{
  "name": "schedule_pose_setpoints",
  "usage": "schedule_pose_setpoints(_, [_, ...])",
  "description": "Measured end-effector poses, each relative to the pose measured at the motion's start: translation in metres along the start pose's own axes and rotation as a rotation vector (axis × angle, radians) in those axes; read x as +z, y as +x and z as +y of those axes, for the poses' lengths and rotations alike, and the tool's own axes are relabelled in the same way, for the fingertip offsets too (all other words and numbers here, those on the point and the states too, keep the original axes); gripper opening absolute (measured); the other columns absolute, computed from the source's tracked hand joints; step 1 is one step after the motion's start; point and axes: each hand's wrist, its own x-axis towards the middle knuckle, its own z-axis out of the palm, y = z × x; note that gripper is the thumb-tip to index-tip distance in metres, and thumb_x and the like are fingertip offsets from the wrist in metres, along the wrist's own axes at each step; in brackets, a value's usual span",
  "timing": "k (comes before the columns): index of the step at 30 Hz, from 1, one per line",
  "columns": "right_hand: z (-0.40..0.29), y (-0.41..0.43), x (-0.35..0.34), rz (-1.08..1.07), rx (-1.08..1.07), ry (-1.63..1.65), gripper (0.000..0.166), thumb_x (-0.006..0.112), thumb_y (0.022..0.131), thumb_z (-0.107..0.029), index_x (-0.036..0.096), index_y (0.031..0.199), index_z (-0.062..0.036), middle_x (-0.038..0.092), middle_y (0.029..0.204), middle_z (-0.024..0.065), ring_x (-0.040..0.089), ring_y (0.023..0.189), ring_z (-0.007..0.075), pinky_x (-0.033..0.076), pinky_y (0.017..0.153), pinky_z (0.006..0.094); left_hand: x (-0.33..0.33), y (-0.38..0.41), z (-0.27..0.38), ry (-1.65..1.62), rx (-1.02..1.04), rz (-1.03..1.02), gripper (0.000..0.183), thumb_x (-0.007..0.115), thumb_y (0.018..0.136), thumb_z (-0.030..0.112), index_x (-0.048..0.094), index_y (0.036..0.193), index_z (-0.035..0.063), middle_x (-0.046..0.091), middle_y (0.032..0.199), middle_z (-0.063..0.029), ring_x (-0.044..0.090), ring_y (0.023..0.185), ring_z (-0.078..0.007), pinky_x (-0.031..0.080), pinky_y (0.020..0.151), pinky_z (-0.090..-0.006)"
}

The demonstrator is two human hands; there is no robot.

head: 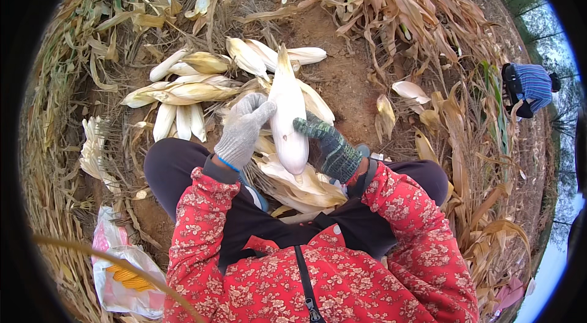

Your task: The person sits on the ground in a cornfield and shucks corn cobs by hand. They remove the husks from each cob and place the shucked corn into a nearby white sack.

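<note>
A large ear of corn (288,126) in its pale husk is held upright before me, tip pointing away. My left hand (244,127), in a light grey knitted glove, grips its left side with the thumb against the husk. In a dark green patterned glove, my right hand (332,144) holds the lower right side, thumb across the front and fingers partly hidden behind. Loose husk leaves (302,185) lie between my legs, below the ear. Just beyond my left hand is a pile of unhusked ears (188,89); another husked-over ear (316,102) lies behind the held one.
A white and pink plastic sack (121,272) with bare yellow cobs (130,277) stands at lower left. Dry corn stalks (403,6) are heaped at upper right. Empty husks (94,151) lie on the soil at left. Another person (532,87) is farther off at right.
</note>
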Motion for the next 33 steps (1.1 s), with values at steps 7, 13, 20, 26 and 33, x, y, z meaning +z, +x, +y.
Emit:
schedule_pose_setpoints(7, [-0.012,0.011,-0.004,-0.014,-0.108,-0.102,0.050,0.069,0.087,-0.013,0.049,0.132,-0.0009,0.065,0.112,0.0107,0.067,0.095,0.0191,0.057,0.082,0.0341,0.013,-0.007,0.015,-0.455,-0.035,-0.088,0.016,0.056,0.096,0.014,0.057,0.106,0.0015,0.061,0.093,-0.0020,0.058,0.086,-0.0113,0.047,0.080,-0.0274])
schedule_pose_setpoints(13, [-0.003,0.011,-0.002,0.030,-0.046,0.167,0.049,0.064,0.094,-0.029,0.049,0.135,-0.0066,0.061,0.123,0.0110,0.063,0.107,0.0239,0.053,0.092,0.0399,0.005,-0.003,0.010,-0.274,-0.024,-0.089,0.019,0.055,0.096,0.012,0.058,0.111,0.0012,0.062,0.100,-0.0017,0.056,0.095,-0.0098,0.044,0.088,-0.0261])
schedule_pose_setpoints(20, [-0.002,0.021,-0.006,-0.031,-0.068,0.278,0.055,0.058,0.097,-0.040,0.044,0.140,-0.0077,0.058,0.131,0.0080,0.056,0.119,0.0220,0.045,0.103,0.0413,0.005,-0.014,0.016,-0.266,0.015,-0.175,0.018,0.060,0.094,0.013,0.061,0.107,0.0010,0.063,0.101,-0.0022,0.056,0.097,-0.0093,0.043,0.090,-0.0253])
schedule_pose_setpoints(26, [-0.003,0.011,0.002,0.007,-0.054,0.087,0.052,0.063,0.095,-0.037,0.049,0.134,-0.0059,0.063,0.121,0.0089,0.062,0.105,0.0206,0.050,0.095,0.0352,-0.003,-0.010,0.014,-0.308,-0.049,-0.176,0.025,0.061,0.094,0.016,0.060,0.112,-0.0009,0.063,0.103,-0.0036,0.056,0.100,-0.0096,0.043,0.091,-0.0262])
schedule_pose_setpoints(33, [0.012,0.018,0.003,0.119,-0.068,-0.137,0.058,0.065,0.091,-0.047,0.053,0.130,-0.0061,0.063,0.120,0.0075,0.062,0.102,0.0187,0.051,0.091,0.0309,0.013,-0.010,0.020,-0.209,-0.020,-0.107,0.032,0.066,0.088,0.009,0.058,0.117,-0.0024,0.066,0.105,-0.0044,0.061,0.094,-0.0106,0.049,0.086,-0.0263])
